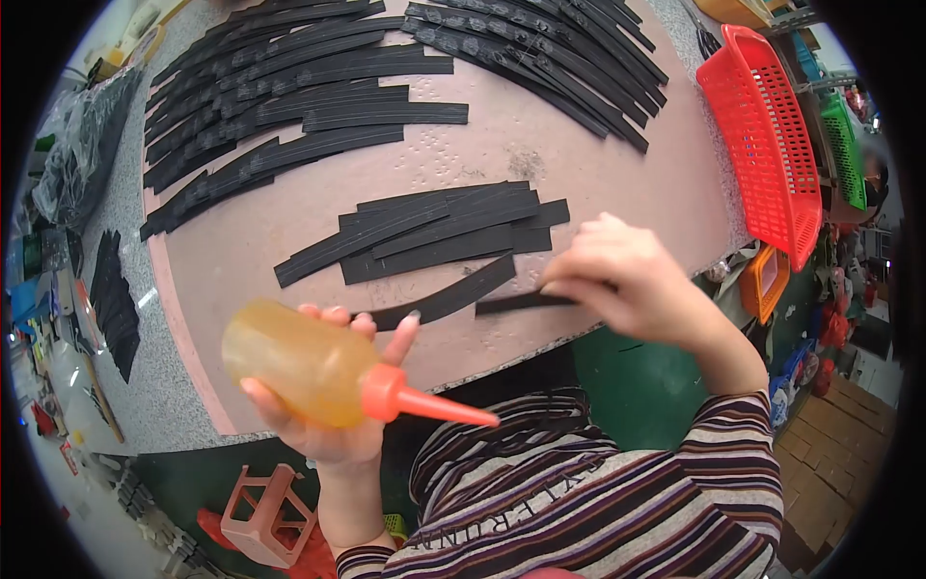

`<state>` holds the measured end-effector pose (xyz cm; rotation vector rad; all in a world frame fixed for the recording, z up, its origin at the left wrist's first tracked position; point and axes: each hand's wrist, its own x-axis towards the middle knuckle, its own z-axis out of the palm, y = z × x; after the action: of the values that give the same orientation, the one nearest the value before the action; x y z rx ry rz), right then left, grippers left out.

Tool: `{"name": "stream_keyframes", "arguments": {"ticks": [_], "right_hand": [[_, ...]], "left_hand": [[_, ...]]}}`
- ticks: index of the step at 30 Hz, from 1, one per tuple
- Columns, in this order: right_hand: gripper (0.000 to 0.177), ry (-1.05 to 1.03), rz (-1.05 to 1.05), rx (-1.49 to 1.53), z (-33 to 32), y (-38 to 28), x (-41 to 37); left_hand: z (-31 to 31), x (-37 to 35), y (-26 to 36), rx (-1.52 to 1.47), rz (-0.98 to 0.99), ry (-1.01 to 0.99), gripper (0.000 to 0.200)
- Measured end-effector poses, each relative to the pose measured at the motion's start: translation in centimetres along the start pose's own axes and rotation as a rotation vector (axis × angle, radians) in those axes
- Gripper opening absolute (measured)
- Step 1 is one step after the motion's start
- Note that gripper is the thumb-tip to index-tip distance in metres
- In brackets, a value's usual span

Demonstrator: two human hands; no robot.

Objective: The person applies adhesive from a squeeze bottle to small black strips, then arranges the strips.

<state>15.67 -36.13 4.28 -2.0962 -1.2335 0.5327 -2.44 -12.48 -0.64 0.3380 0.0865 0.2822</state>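
Note:
My left hand [338,436] is wrapped round a squeeze bottle [299,362] of yellowish liquid, tilted so that its red nozzle [439,405] points right and slightly down. Just past the bottle, a black strip [453,297] lies on the mat, its left end partly hidden behind my left fingers. With closed fingers my right hand [627,275] pinches the right end of a short dark strip [521,304] near the mat's front edge. Beyond both hands lies a loose pile of black strips [444,232], overlapping one another.
Rows of black strips [289,72] cover the mat's far left, and more strips [550,58] fan out at the far right. A red basket [762,145] stands at the right edge above an orange one [765,280]. A pink stool [270,516] is below the table.

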Motion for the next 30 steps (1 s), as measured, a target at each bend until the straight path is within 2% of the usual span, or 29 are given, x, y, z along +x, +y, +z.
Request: {"name": "stream_keyframes", "arguments": {"ticks": [1,2,4,7,11,15,18,21,24,25,28,29,30], "right_hand": [[0.011,0.026,-0.123,-0.089,1.6,0.5,-0.4],[0.013,0.018,-0.098,-0.221,2.2,0.0,-0.5],[0.017,0.287,-0.199,-0.248,3.8,0.4,-0.7],[0.019,0.371,-0.289,-0.166,4.7,-0.5,-0.9],[0.024,0.357,-0.185,0.06,4.9,-1.3,0.9],[0.037,0.2,-0.154,-0.064,5.3,-1.7,3.9],[0.029,0.121,-0.125,-0.171,6.1,-1.5,5.0],[0.018,0.083,-0.091,-0.115,6.2,-2.0,5.1],[0.017,0.101,-0.126,-0.105,6.2,-1.8,5.2],[0.014,0.129,-0.204,-0.077,5.7,-1.5,5.3],[0.01,0.193,0.038,0.416,0.7,0.6,6.2],[0.008,0.361,0.059,0.39,-2.2,2.5,7.0],[0.007,0.445,0.115,0.562,-4.9,6.0,7.7]], "left_hand": [[0.0,-0.3,0.5,-0.01,0.008,-0.001,0.072],[-0.1,-0.4,0.9,-0.021,0.016,-0.001,0.072],[0.0,-0.3,1.3,0.038,0.065,0.051,0.072],[0.3,-0.4,1.4,0.107,0.078,0.118,0.071],[0.1,0.1,0.6,0.139,0.055,0.114,0.07],[-0.2,-0.2,0.4,0.136,0.041,0.135,0.07],[-0.6,-1.0,1.4,0.092,0.033,0.03,0.069],[-0.7,-1.0,3.2,0.114,0.105,-0.074,0.067],[-0.4,-0.7,4.7,0.041,0.136,-0.105,0.065],[-0.3,-0.6,5.2,-0.005,0.129,-0.111,0.063],[-1.6,-1.5,7.4,-0.042,0.168,-0.064,0.062],[-3.0,-2.3,8.9,0.021,0.129,-0.085,0.064],[-3.2,-2.6,9.3,-0.012,0.158,-0.043,0.07]]}}
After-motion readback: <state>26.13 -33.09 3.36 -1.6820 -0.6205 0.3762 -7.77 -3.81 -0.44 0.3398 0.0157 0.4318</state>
